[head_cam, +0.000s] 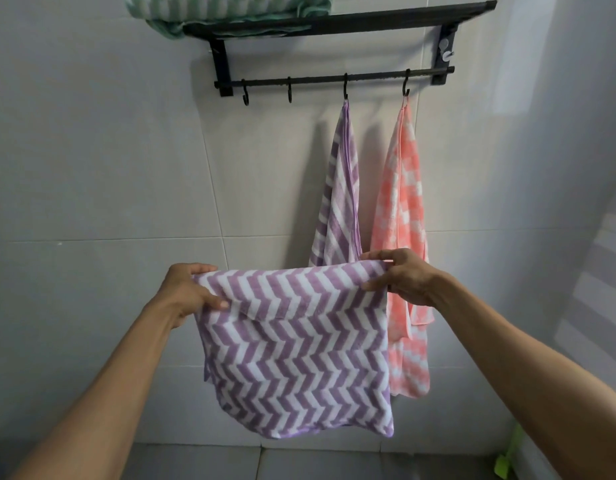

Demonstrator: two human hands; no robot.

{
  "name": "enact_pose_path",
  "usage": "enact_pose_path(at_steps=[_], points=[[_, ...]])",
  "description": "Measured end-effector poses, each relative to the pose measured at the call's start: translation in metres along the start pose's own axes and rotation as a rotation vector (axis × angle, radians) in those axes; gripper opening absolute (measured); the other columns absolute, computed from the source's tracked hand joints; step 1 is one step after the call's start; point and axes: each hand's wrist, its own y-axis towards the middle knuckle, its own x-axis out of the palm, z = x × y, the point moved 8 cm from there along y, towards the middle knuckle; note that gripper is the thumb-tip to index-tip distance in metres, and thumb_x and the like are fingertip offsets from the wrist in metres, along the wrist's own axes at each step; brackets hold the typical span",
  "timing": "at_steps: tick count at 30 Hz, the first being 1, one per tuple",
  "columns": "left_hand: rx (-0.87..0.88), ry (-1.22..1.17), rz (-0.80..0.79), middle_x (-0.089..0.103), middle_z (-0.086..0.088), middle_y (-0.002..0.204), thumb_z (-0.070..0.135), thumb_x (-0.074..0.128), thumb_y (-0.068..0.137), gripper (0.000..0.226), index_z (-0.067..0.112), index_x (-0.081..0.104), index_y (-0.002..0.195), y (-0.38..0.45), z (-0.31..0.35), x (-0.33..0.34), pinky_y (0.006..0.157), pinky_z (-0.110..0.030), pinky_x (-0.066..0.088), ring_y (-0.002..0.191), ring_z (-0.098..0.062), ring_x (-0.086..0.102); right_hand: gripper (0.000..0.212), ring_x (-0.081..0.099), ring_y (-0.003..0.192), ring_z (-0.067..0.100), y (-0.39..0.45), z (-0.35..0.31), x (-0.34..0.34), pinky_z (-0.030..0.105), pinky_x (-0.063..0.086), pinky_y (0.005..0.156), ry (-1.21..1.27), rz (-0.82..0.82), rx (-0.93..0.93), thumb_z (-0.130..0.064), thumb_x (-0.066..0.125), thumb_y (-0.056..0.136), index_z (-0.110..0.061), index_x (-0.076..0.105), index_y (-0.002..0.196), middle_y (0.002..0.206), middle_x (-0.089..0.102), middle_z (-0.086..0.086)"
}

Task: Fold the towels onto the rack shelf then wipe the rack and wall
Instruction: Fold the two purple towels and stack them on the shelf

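You are holding the purple towel (pixel 296 344) in front of the wall (pixel 91 150), below the rack (pixel 334 26). Your left hand (pixel 188 292) is pinching its top left corner and your right hand (pixel 403 277) its top right corner, the cloth hanging down between them.

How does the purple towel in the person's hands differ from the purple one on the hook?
The held purple towel is stretched flat between the left hand and right hand, each pinching a top corner; the hanging purple towel dangles from one hook, bunched narrow. The held one looks folded over, showing clear zigzags; the hanging one shows slanted stripes. Both are purple and white.
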Motion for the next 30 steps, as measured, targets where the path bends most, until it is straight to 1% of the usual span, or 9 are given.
enact_pose_path(at_steps=[6,9,12,16,20,22,25,28,30], points=[[0.105,0.397,0.024,0.072,-0.011,0.091,0.011,0.083,0.077,0.015,0.008,0.076,0.090,0.001,0.005,-0.007,0.074,-0.032,0.050,0.087,-0.028,0.065,0.023,0.065,0.102,0.032,0.003,-0.010,-0.009,0.042,0.058,0.091,-0.743,0.043,-0.035,-0.017,0.075,0.089,-0.001,0.074,0.106,0.108,0.071,0.014],[0.123,0.116,-0.020,0.075,-0.010,0.088,0.011,0.083,0.078,0.014,0.008,0.075,0.088,0.010,0.014,-0.025,0.071,-0.030,0.053,0.082,-0.026,0.067,0.039,0.062,0.117,0.033,-0.002,-0.025,-0.016,0.050,0.048,0.107,-0.406,0.008,-0.005,-0.026,0.075,0.088,-0.002,0.067,0.119,0.122,0.067,0.012],[0.167,-0.372,-0.106,0.077,-0.011,0.106,0.016,0.083,0.071,0.044,0.006,0.071,0.112,0.010,0.034,-0.034,0.080,-0.039,0.062,0.092,-0.027,0.074,0.070,0.061,0.121,0.029,-0.005,-0.044,-0.016,0.052,0.044,0.111,0.035,-0.063,-0.079,-0.036,0.083,0.072,-0.011,0.055,0.131,0.131,0.063,0.007],[-0.033,-0.280,-0.121,0.077,-0.015,0.102,0.021,0.086,0.065,0.052,0.002,0.069,0.111,-0.011,-0.020,-0.002,0.073,-0.039,0.063,0.086,-0.029,0.076,0.069,0.062,0.121,0.029,-0.012,0.017,0.010,0.051,0.049,0.107,-0.250,-0.193,0.089,-0.025,0.089,0.069,-0.014,0.055,0.129,0.131,0.064,0.006],[-0.200,-0.482,-0.037,0.076,-0.020,0.096,0.027,0.081,0.080,0.046,-0.005,0.070,0.110,0.000,-0.041,-0.006,0.067,-0.042,0.062,0.081,-0.033,0.074,0.081,0.070,0.110,0.032,-0.013,0.045,0.013,0.049,0.053,0.100,0.141,-0.094,0.137,-0.050,0.086,0.067,-0.003,0.060,0.129,0.125,0.070,0.015],[-0.210,-0.450,-0.174,0.075,-0.022,0.102,0.038,0.093,0.060,0.068,-0.005,0.072,0.109,-0.002,-0.034,-0.002,0.067,-0.042,0.063,0.085,-0.034,0.073,0.065,0.069,0.112,0.033,-0.020,0.052,0.025,0.048,0.052,0.100,0.233,-0.171,0.211,-0.049,0.072,0.082,-0.012,0.057,0.133,0.125,0.071,0.013],[-0.228,-0.358,-0.281,0.075,-0.027,0.095,0.028,0.100,0.040,0.082,-0.012,0.071,0.106,-0.013,-0.043,0.012,0.061,-0.043,0.062,0.073,-0.035,0.074,0.082,0.069,0.113,0.034,-0.026,0.061,0.035,0.050,0.051,0.103,0.192,-0.212,0.214,-0.044,0.085,0.074,-0.006,0.053,0.139,0.124,0.070,0.016],[-0.270,-0.447,-0.236,0.074,-0.024,0.102,0.031,0.086,0.072,0.055,-0.004,0.071,0.112,-0.008,-0.051,0.009,0.075,-0.043,0.060,0.081,-0.033,0.073,0.068,0.073,0.098,0.031,-0.029,0.053,0.036,0.042,0.060,0.085,0.389,-0.170,0.145,-0.052,0.072,0.082,-0.001,0.062,0.127,0.113,0.073,0.018],[-0.245,-0.404,-0.328,0.073,-0.024,0.111,0.033,0.093,0.063,0.064,-0.003,0.072,0.112,-0.013,-0.046,0.013,0.089,-0.047,0.056,0.096,-0.038,0.071,0.054,0.073,0.096,0.031,-0.030,0.055,0.038,0.040,0.062,0.078,0.459,-0.186,0.166,-0.045,0.056,0.094,-0.003,0.063,0.126,0.113,0.073,0.019]])
